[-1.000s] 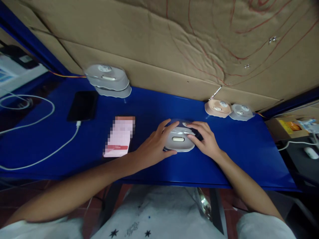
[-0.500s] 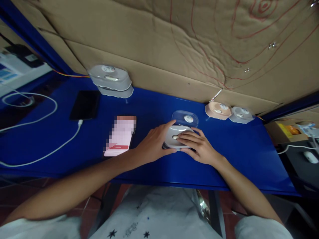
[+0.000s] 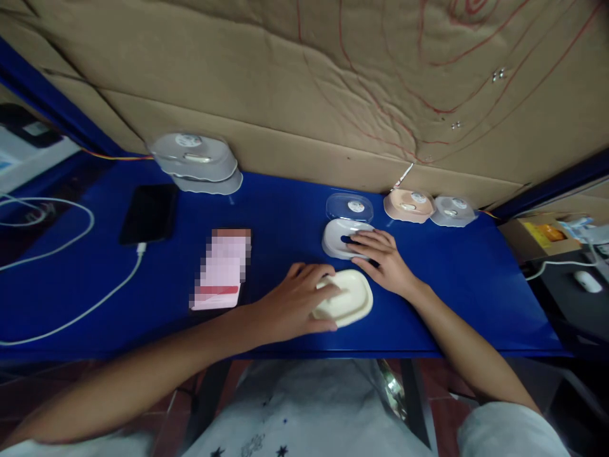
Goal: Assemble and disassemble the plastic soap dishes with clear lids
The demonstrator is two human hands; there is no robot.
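At far left on the blue desk (image 3: 476, 285), a white cable (image 3: 90, 317), looping, then curving near the front edge and up into a black phone (image 3: 150, 212). Behind that, a stack of gray lidded boxes (image 3: 195, 165) close against the cardboard panel (image 3: 238, 82). Just to the right and nearer, a lit phone (image 3: 221, 270), screen blurred out, with a strip of blue between it and the left hand (image 3: 304, 301).

Left fingers curled around the left end of a cream tray (image 3: 354, 304), thumb along the near rim, one finger across the inside; a narrow band of desk from there to the front edge. Cannot tell whether raised or resting.

Just beyond the cream tray, a gray tray (image 3: 335, 238) with an oval slot, and directly behind it a clear lid (image 3: 340, 206) with a round label. Over the gray tray's right end, the right hand (image 3: 387, 260), fingers spread, thumb apart at the near side; cannot tell whether gripping.

Farther right, along the panel, a peach lidded box (image 3: 408, 209) beside a gray lidded box (image 3: 454, 212). From right forearm to right edge, a broad blue stretch. Past that edge, an open carton (image 3: 523, 241) and a white computer mouse (image 3: 587, 281).
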